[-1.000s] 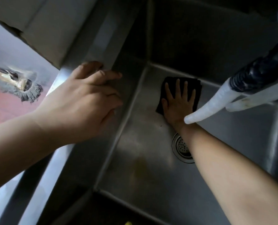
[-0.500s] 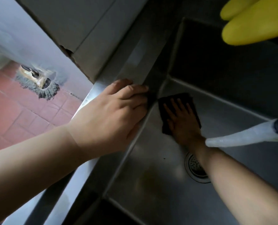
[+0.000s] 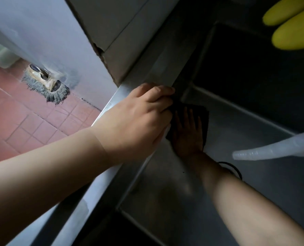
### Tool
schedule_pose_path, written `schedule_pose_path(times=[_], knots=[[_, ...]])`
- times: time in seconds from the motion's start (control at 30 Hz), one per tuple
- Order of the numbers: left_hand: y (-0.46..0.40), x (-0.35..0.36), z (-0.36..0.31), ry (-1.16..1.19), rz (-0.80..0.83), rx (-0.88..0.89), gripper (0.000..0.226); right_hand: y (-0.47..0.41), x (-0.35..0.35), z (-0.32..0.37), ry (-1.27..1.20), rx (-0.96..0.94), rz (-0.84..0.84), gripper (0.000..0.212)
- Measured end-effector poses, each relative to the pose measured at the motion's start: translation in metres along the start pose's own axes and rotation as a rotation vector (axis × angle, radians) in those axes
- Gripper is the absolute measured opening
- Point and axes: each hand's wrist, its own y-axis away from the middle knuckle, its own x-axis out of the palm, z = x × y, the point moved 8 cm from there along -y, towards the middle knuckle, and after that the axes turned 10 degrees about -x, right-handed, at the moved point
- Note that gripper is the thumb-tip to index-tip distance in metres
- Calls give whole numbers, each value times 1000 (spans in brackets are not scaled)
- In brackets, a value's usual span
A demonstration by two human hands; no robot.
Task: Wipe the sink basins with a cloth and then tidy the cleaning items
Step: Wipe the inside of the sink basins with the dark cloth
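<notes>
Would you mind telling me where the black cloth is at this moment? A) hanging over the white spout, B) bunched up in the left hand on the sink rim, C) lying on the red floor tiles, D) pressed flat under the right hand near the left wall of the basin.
D: the right hand lies flat with fingers spread on the black cloth at the basin's left wall, while the left hand rests on the sink rim.
</notes>
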Motion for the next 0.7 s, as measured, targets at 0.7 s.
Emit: schedule_pose_path(times=[0.7], knots=[[64,-22,3,-32,-42,-63,42,174,15,72,84,-805,141,69]])
